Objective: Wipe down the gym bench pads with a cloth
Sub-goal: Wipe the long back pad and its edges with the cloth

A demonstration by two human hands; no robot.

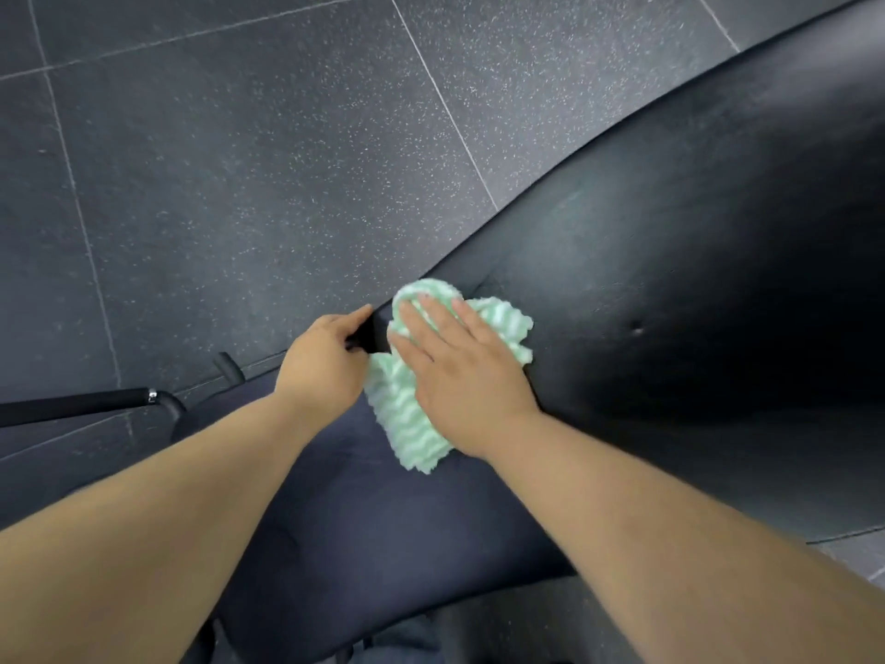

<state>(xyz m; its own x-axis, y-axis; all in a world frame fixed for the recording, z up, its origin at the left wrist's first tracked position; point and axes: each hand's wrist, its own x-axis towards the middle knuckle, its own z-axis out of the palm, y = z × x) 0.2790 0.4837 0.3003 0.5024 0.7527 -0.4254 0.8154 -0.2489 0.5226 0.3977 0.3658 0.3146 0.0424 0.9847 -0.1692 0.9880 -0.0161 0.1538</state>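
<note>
Green-and-white striped cloth (407, 414) lies bunched on the near corner of the black bench pad (670, 328), and from my remote view it sits right at the pad's left edge, with its lower end hanging toward me over a dark navy surface (383, 529) that I cannot identify. My right hand (459, 371) lies flat on top of the cloth, fingers straight and spread, pressing it onto the vinyl. My left hand (325, 361) is just beside it, fingers curled around the pad's edge and gripping it, the thumb pointing along the rim. The pad runs away to the upper right, and a small dimple shows in its surface to the right of the cloth. Speckled dark rubber floor tiles (239, 160) fill the left and top. A black bar with a chrome ring (72, 407) lies low at the left.
</note>
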